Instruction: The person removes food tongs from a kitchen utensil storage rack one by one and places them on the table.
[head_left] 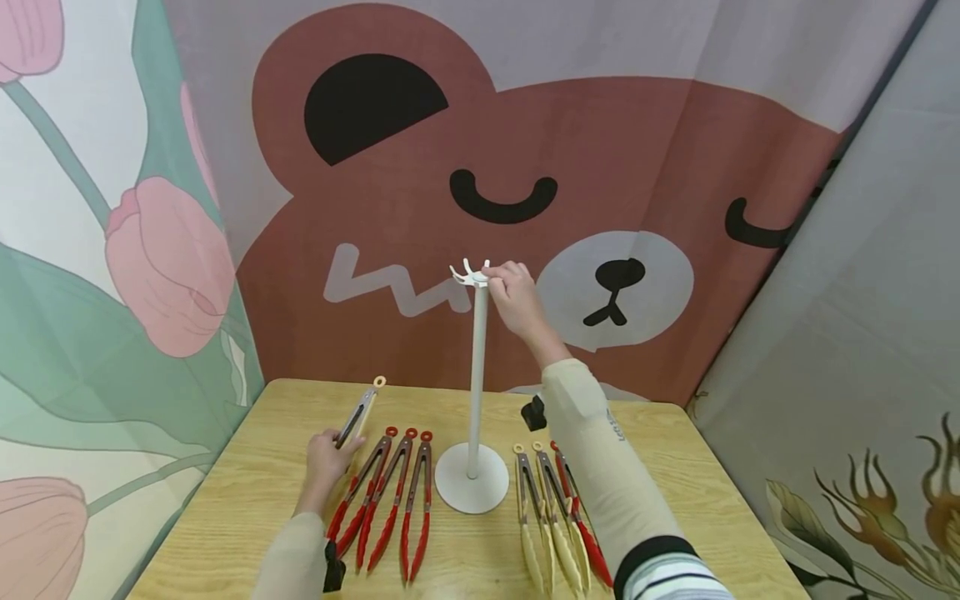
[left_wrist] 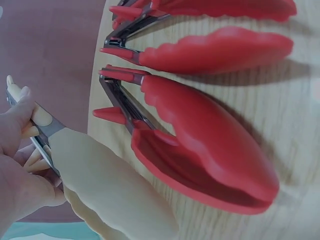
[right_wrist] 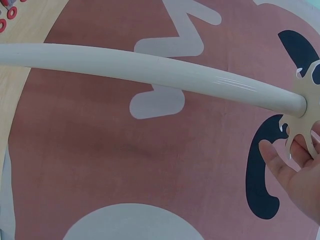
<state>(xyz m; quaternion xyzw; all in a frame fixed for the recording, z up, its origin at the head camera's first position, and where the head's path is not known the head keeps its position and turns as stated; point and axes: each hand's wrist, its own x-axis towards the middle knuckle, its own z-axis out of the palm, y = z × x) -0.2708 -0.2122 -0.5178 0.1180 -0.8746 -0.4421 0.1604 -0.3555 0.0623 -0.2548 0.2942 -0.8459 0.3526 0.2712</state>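
My left hand (head_left: 327, 461) grips a pair of cream-tipped tongs (left_wrist: 112, 175) around the metal arms, over the table's left side. Their cream pull ring points up and away in the head view. At the top of a white hook stand (head_left: 477, 375), my right hand (head_left: 517, 298) holds the right side of the hook rack (head_left: 471, 275). In the right wrist view, its thumb and fingers lie about one of the hooks; the fingertips are partly hidden. Red-tipped tongs (head_left: 417, 508) lie between my left hand and the stand's round base.
Right of the base lie cream-tipped tongs (head_left: 531, 521) and red-tipped tongs (head_left: 592, 546), partly under my right forearm. The wooden table (head_left: 217, 500) backs onto a curtain with a bear print (head_left: 615, 150). A small black object (head_left: 534, 413) is beside the right sleeve.
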